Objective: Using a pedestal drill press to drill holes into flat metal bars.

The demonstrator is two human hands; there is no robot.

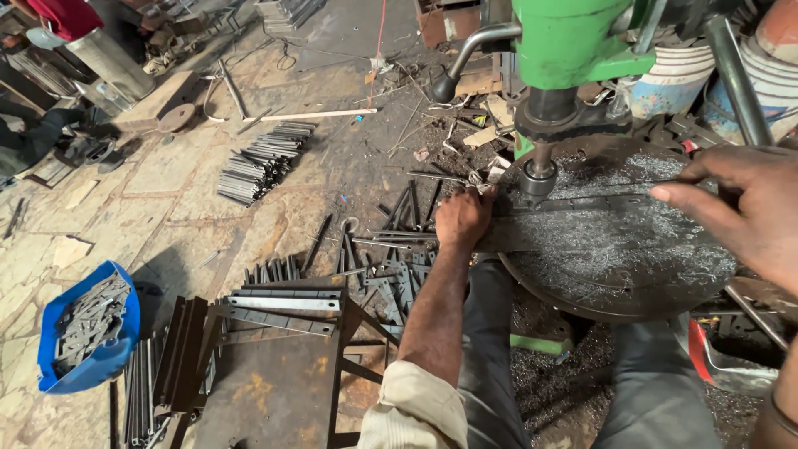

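Observation:
A green drill press [573,50] stands over a round metal table [615,274] covered in shavings. A long flat steel bar [582,237] lies across that table under the drill chuck [539,175]. My left hand [462,218] is closed on the bar's left end at the table's edge. My right hand [740,212] hovers at the right, fingers stretched toward a thin metal strip [615,201] lying behind the bar; whether it touches the strip is unclear.
Cut flat bars lie in piles on the stone floor [258,162] and beside the press [391,249]. A blue tub [87,333] holds small metal pieces. A rusty steel frame [274,366] stands at lower centre. Another person [58,21] is at far upper left. Buckets [673,75] stand behind the press.

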